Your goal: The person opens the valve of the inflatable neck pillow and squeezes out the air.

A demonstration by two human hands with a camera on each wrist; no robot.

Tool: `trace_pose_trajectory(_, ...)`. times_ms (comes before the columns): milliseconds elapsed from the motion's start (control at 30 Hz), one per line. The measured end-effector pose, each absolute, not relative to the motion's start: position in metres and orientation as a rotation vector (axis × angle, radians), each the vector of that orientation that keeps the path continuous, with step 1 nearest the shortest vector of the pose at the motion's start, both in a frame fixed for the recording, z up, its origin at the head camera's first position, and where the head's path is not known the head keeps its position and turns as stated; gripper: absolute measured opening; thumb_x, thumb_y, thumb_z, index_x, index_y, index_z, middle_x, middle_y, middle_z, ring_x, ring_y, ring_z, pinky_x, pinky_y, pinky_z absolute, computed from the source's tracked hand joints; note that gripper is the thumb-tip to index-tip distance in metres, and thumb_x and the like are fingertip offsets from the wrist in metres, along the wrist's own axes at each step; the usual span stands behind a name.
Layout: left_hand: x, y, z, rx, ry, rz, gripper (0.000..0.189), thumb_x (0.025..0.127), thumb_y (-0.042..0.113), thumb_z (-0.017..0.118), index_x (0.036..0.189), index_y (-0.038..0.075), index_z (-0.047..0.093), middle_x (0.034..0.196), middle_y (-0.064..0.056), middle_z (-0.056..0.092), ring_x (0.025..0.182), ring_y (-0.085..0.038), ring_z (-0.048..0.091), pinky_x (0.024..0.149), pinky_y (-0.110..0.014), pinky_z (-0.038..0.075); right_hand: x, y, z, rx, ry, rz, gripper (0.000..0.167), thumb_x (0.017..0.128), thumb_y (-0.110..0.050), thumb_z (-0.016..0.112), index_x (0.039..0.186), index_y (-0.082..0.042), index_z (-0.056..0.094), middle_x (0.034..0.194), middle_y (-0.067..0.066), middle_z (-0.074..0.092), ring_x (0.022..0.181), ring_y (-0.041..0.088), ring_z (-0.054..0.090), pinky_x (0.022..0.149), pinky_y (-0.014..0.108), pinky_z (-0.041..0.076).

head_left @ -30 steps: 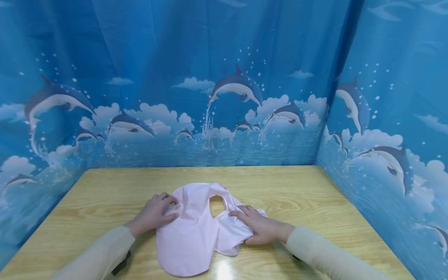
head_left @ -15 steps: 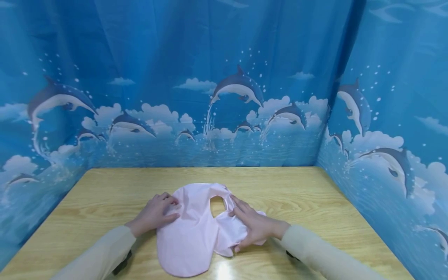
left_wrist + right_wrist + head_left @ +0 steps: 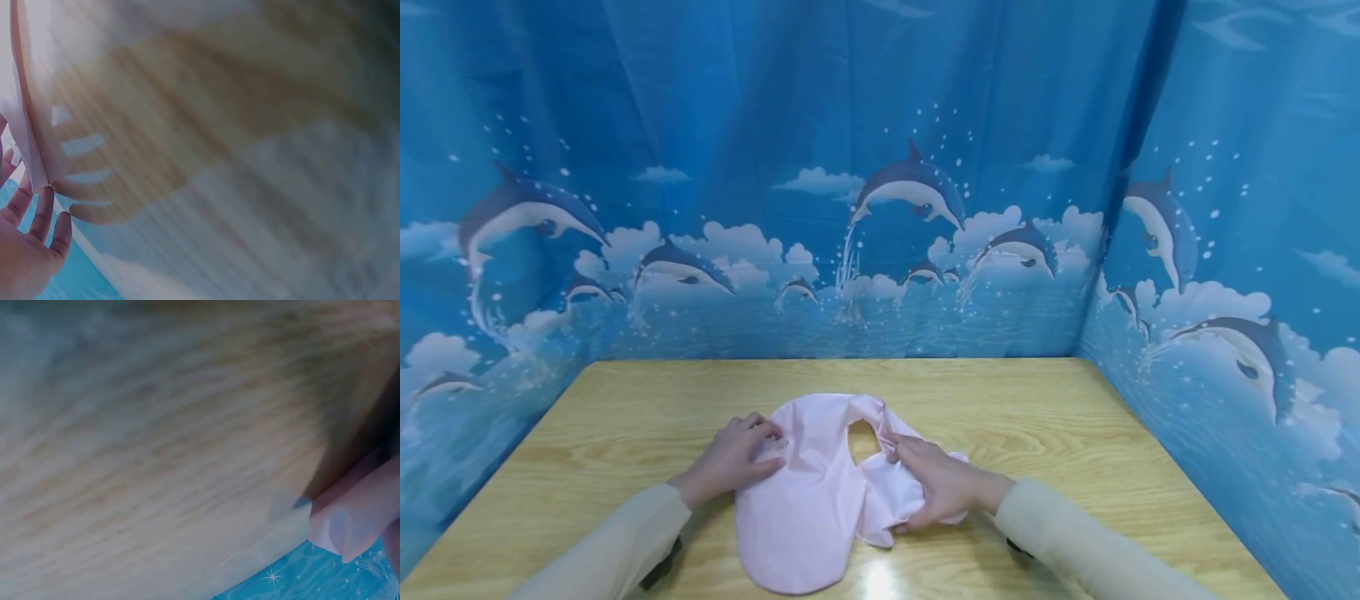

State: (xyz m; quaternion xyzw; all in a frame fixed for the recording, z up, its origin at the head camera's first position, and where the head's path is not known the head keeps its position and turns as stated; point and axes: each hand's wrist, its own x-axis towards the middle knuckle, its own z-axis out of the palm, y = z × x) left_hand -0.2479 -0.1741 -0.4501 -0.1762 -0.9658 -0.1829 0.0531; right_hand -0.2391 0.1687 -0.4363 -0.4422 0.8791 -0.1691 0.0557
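A pale pink baby bib [image 3: 808,517] with an oval neck opening lies on the wooden table. Its right part is bunched and folded. My left hand [image 3: 730,458] rests on the bib's left edge, fingers spread and thumb on the cloth; a small translucent patch shows between thumb and fingers. In the left wrist view, the left hand's fingers [image 3: 42,215] touch the hanging pink edge. My right hand [image 3: 940,479] grips the bunched part beside the neck opening, its thumb lower and fingers near the opening. The right wrist view shows only part of that hand [image 3: 356,519].
The wood-grain table [image 3: 1037,417] reaches back to a blue dolphin-print curtain [image 3: 775,167], which also hangs along both sides. A bright light reflection lies near the table's front.
My right hand has shifted slightly left, drawing the bib's right part inward and bunching it closer to the neck opening. The left hand has stayed in place.
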Motion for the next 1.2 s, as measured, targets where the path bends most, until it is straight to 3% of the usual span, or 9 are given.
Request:
trace_pose_trajectory(167,-0.247,-0.174,-0.449,-0.54,-2.93,-0.56,0.034,0.078,0.043,0.068,0.103,0.02,0.062,0.099,0.003,0.054,0.088,-0.017,0.048,0.077,-0.041,0.041,-0.237,0.168,-0.44,-1.439,2.754,-0.462,0.075,0.062,-0.058,0.071,0.116,-0.016,0.039,0.146,0.012,0.031,0.133,0.025,0.032,0.107,0.044,0.029)
trace_pose_trajectory(400,-0.247,-0.175,-0.45,-0.535,-2.934,-0.559,0.035,0.078,0.043,0.068,0.103,0.021,0.062,0.1,0.003,0.054,0.089,-0.017,0.048,0.078,-0.042,0.041,-0.235,0.168,-0.441,-1.413,2.767,-0.373,0.089,0.063,-0.062,0.069,0.13,-0.015,0.035,0.143,0.008,0.035,0.133,0.022,0.032,0.108,0.041,0.028)
trace_pose_trajectory(733,-0.247,-0.174,-0.448,-0.528,-2.941,-0.567,0.035,0.078,0.043,0.068,0.103,0.021,0.062,0.1,0.003,0.055,0.089,-0.018,0.049,0.079,-0.043,0.041,-0.234,0.166,-0.43,-1.294,2.662,-0.478,0.112,0.058,-0.066,0.071,0.143,-0.014,0.021,0.145,0.004,0.031,0.134,0.024,0.029,0.108,0.049,0.024)
trace_pose_trajectory(1033,-0.246,-0.175,-0.448,-0.552,-2.923,-0.571,0.034,0.078,0.043,0.068,0.103,0.02,0.062,0.1,0.002,0.055,0.089,-0.018,0.049,0.077,-0.042,0.041,-0.232,0.165,-0.429,-1.368,2.718,-0.391,0.099,0.06,-0.067,0.069,0.136,-0.013,0.035,0.133,0.0,0.039,0.122,0.016,0.039,0.102,0.037,0.037)
trace_pose_trajectory(1200,-0.247,-0.175,-0.45,-0.548,-2.926,-0.572,0.034,0.078,0.043,0.068,0.103,0.021,0.061,0.1,0.002,0.055,0.089,-0.018,0.049,0.077,-0.042,0.041,-0.23,0.164,-0.429,-1.35,2.706,-0.408,0.103,0.057,-0.072,0.066,0.135,-0.014,0.035,0.134,0.0,0.036,0.123,0.015,0.038,0.103,0.036,0.036)
